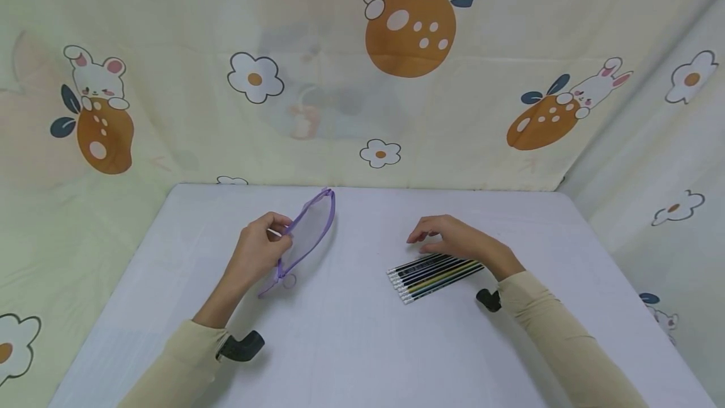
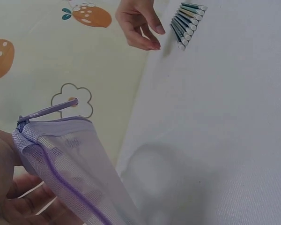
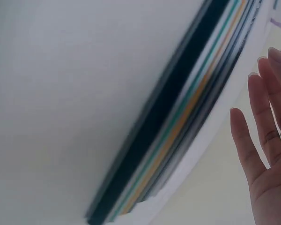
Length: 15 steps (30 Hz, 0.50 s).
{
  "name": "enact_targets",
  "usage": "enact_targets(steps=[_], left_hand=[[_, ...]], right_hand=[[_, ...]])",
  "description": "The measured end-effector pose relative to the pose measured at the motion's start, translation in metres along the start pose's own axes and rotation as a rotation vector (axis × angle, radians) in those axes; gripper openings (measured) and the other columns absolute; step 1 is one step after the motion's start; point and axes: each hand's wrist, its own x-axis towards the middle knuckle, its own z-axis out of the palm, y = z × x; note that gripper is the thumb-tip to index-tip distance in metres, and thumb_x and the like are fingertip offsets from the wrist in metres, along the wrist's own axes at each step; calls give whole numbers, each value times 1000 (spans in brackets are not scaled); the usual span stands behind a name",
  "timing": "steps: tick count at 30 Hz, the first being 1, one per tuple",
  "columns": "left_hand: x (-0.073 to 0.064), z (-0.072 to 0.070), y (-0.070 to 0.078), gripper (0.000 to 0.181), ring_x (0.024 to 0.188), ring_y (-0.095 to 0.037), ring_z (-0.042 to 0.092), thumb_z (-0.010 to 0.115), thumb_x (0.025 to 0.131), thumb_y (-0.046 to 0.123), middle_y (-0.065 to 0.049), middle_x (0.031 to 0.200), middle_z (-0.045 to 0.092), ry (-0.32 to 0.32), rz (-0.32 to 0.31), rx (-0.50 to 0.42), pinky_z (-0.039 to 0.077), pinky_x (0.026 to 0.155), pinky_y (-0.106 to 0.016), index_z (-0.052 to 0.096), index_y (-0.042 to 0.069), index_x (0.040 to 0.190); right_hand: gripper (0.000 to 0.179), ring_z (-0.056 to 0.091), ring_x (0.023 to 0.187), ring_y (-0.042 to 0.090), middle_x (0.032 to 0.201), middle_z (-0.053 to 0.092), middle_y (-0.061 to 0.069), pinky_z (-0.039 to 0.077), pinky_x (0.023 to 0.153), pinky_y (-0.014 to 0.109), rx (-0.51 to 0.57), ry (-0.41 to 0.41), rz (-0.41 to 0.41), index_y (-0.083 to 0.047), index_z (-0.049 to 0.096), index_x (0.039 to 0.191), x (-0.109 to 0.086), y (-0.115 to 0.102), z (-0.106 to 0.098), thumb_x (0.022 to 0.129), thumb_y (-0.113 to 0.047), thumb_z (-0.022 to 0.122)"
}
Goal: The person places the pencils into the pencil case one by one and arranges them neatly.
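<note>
To my eye the zipped pouch (image 2: 71, 171) is fine, see-through mesh. The pencils (image 1: 435, 277) have smooth barrels; the table (image 1: 351, 345) looks matt, and the printed curtain (image 1: 198, 137) and sleeves (image 1: 175, 364) are plain matt cloth.

At the left wrist view's edges, the purple mesh pouch (image 2: 79, 173) and left hand (image 2: 4, 173) are cut off. In the right wrist view, blurred pencils (image 3: 161, 103) run past the top; the right hand (image 3: 274, 173) is cropped.
</note>
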Motion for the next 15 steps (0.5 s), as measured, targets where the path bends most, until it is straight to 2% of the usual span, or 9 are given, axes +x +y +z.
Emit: enact_targets(steps=[6,15], left_hand=[[0,1,-1,26,88,-25,65,64,89,6,-13,103,68,-1,4,-9,55,58,-27,67,3,115],[0,0,-3,27,90,-26,65,64,89,4,-14,103,69,11,29,-8,55,59,-26,67,4,116]], right_hand=[[25,64,110,20,112,72,-2,51,99,47,45,12,37,-17,74,116,-8,9,-1,92,-10,74],[24,66,107,18,110,72,-4,52,97,47,75,28,15,-17,75,114,-17,24,0,91,-9,75]])
